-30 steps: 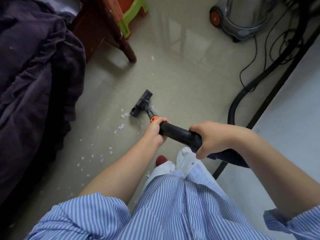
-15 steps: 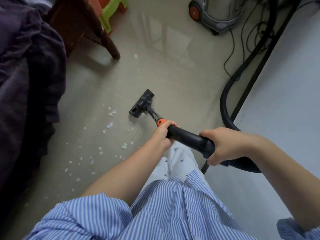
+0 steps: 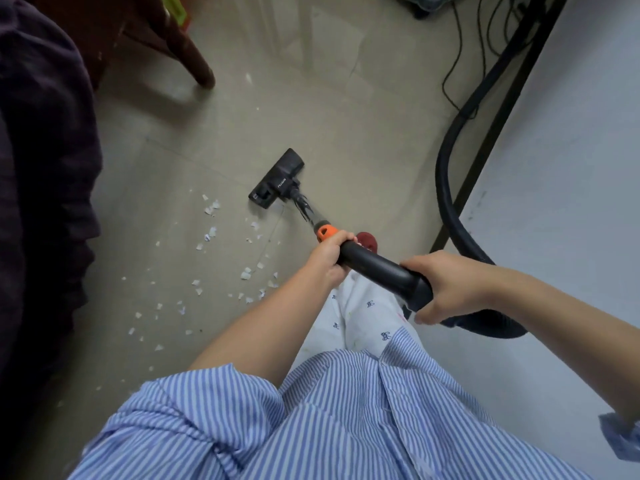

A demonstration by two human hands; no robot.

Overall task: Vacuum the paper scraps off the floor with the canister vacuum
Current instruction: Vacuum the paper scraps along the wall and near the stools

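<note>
While both hands grip the wand, the head sits on the floor at mid-frame.

The left hand (image 3: 329, 256) is curled round the front of the wand (image 3: 377, 268), just behind its orange collar (image 3: 325, 233); the right hand (image 3: 446, 285) is wrapped round the rear bend where the hose (image 3: 446, 188) joins. The wand looks stiff and light, best held as it is, two-handed. The head (image 3: 278, 180) lies flat, just right of the nearest scraps (image 3: 211, 233). These look weightless and apt to scatter; they trail toward lower left. The canister (image 3: 429, 3) barely shows at the top edge; its contents cannot be seen.
</note>
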